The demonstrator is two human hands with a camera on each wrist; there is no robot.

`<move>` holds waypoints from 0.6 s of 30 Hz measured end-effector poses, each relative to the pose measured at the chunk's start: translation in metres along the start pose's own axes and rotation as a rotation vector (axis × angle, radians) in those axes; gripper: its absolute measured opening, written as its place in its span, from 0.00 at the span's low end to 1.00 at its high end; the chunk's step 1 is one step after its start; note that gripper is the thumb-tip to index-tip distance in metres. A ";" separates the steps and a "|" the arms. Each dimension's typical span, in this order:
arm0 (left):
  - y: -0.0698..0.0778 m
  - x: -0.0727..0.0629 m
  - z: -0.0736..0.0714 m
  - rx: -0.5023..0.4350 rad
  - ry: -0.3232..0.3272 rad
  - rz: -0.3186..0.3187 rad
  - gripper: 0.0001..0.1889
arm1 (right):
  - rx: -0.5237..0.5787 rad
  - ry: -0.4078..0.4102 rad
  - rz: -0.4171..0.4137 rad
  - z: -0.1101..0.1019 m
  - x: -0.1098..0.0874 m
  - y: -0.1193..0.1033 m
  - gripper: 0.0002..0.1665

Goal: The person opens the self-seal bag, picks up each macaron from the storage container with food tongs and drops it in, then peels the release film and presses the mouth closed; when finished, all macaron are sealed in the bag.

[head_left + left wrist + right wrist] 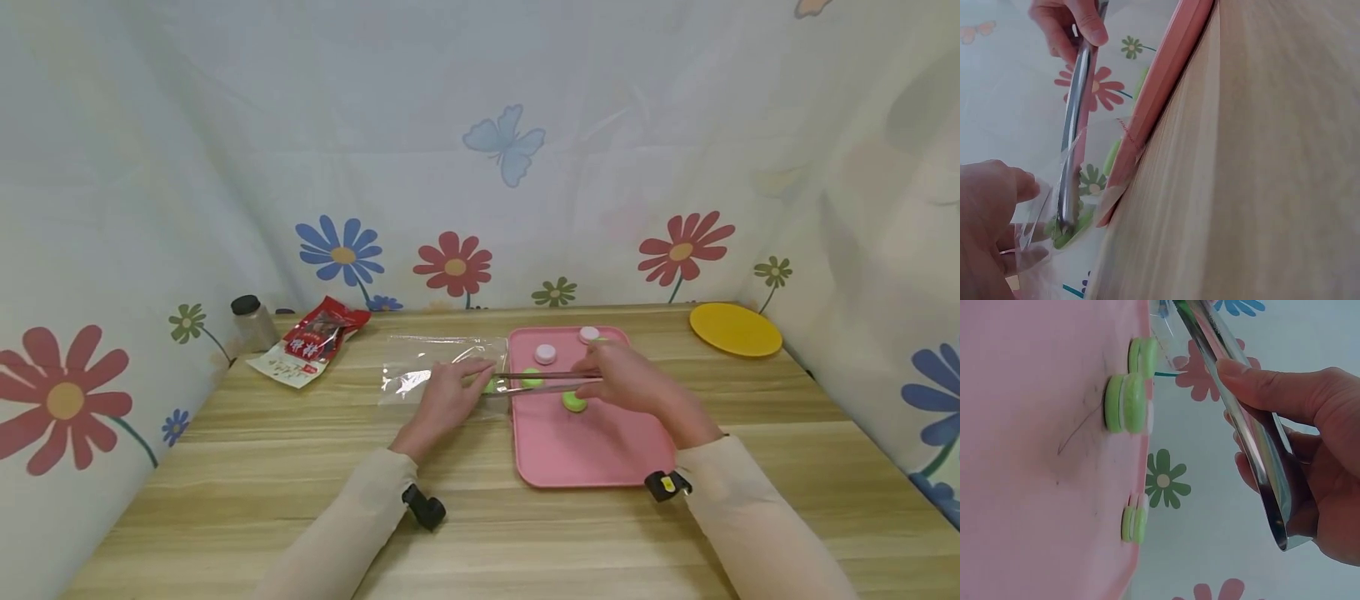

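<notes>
My right hand (626, 379) grips metal tongs (1254, 431) above a pink tray (592, 454). The tongs' far tips reach left into the mouth of a clear plastic bag (405, 367), with a green macaron (1072, 236) between them. My left hand (988, 219) holds the bag's mouth, thumb and fingers spread apart around it. On the tray, in the head view, sit a green macaron (574, 402) under the tongs, another green one (532, 379) and two pale pink macarons (545, 354). A further green one (1135, 524) is partly hidden by my right hand in the head view.
A red and white snack packet (315, 342) lies at the back left beside a jar (255, 325) with a black lid. At the back right is a yellow plate (735, 330). A flower-printed curtain (585, 183) hangs behind the wooden table (300, 450).
</notes>
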State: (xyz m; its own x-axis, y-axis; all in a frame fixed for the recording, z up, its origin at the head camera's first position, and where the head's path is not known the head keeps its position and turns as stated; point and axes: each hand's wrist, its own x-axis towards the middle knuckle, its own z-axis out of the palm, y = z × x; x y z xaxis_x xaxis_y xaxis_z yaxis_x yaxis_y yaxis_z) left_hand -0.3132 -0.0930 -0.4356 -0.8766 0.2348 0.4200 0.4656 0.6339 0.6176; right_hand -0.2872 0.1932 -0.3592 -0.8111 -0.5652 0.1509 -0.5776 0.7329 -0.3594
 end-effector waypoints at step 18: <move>0.003 0.000 -0.002 0.005 0.032 0.025 0.13 | 0.025 -0.034 -0.018 0.001 0.006 0.007 0.12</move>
State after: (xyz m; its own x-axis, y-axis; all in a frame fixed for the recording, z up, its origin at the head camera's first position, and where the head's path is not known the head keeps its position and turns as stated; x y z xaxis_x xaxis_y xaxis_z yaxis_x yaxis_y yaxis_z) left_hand -0.3117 -0.0926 -0.4324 -0.8604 0.2265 0.4566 0.4865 0.6319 0.6033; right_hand -0.2955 0.1945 -0.3618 -0.7967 -0.5910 0.1263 -0.5892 0.7131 -0.3799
